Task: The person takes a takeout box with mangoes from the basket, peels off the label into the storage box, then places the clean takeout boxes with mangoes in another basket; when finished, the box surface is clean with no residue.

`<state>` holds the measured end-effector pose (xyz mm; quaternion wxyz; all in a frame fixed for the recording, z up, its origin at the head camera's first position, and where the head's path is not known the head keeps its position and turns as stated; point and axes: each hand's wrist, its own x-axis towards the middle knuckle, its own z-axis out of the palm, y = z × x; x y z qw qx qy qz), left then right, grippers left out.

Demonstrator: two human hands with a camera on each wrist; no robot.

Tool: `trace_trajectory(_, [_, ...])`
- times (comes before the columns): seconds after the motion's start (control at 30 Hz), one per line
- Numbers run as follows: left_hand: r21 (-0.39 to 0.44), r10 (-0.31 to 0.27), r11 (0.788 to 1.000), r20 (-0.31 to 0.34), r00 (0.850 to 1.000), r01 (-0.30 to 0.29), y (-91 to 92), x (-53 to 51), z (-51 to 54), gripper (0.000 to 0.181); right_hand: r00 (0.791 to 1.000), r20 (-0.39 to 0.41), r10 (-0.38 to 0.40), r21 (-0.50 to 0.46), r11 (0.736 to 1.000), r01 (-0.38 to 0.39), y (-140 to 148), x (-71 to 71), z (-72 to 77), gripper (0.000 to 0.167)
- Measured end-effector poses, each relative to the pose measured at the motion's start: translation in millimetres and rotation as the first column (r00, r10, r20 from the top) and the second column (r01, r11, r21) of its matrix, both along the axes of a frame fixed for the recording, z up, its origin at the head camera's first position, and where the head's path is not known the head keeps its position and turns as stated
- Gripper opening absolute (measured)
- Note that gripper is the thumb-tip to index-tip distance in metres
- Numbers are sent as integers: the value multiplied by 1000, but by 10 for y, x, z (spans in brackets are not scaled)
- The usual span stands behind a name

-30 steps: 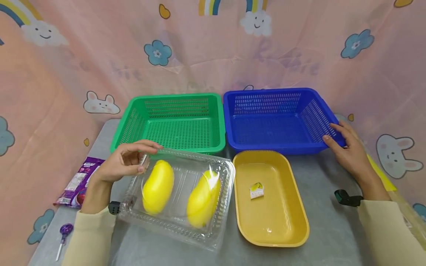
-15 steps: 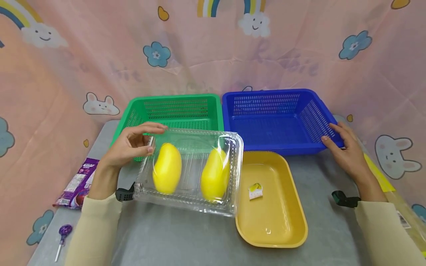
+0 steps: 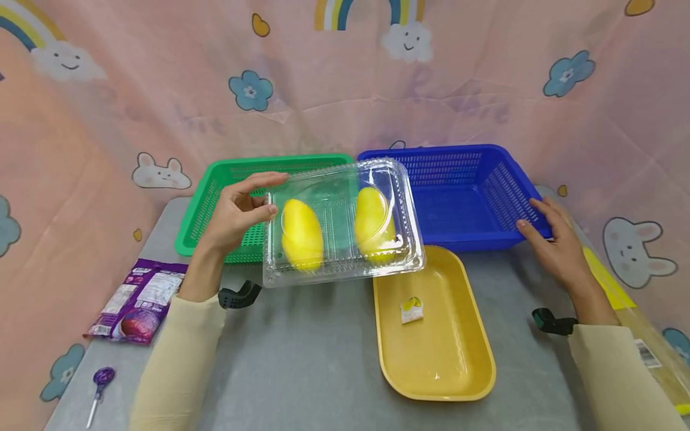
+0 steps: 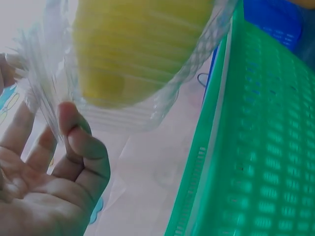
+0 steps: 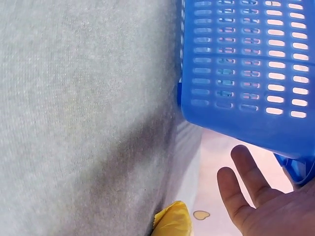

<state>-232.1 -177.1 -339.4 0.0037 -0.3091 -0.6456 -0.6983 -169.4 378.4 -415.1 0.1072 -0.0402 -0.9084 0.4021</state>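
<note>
My left hand (image 3: 237, 209) pinches the left edge of a clear plastic clamshell box (image 3: 339, 239), thumb in front and fingers behind. Inside lie two yellow mangoes, a left mango (image 3: 303, 236) and a right mango (image 3: 374, 224). The box is held in the air, tilted, in front of the green basket (image 3: 193, 224) and partly over the blue basket (image 3: 453, 244). In the left wrist view one mango (image 4: 133, 54) shows through the ribbed plastic. My right hand (image 3: 560, 251) grips the blue basket's right rim near its front corner; two fingers extend beneath it in the right wrist view.
A yellow tray (image 3: 435, 383) with a small paper label (image 3: 412, 311) stands front right. On the left lie a purple snack bag (image 3: 137, 302) and a purple lollipop (image 3: 102, 378). A yellow and clear plastic package (image 3: 628, 317) lies beyond the right forearm. A pink printed curtain (image 3: 323, 90) hangs behind.
My left hand has lifted the clamshell box with the mangoes up and to the right, away from me, and turned it slightly. The right hand stays on the blue basket's rim.
</note>
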Motion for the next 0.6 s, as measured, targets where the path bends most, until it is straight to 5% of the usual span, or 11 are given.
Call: trace_trajectory(0.6, [-61, 115, 992, 107, 988, -109, 650, -372, 164, 51, 999, 27, -17, 13, 1000, 17, -13, -3, 2, 67])
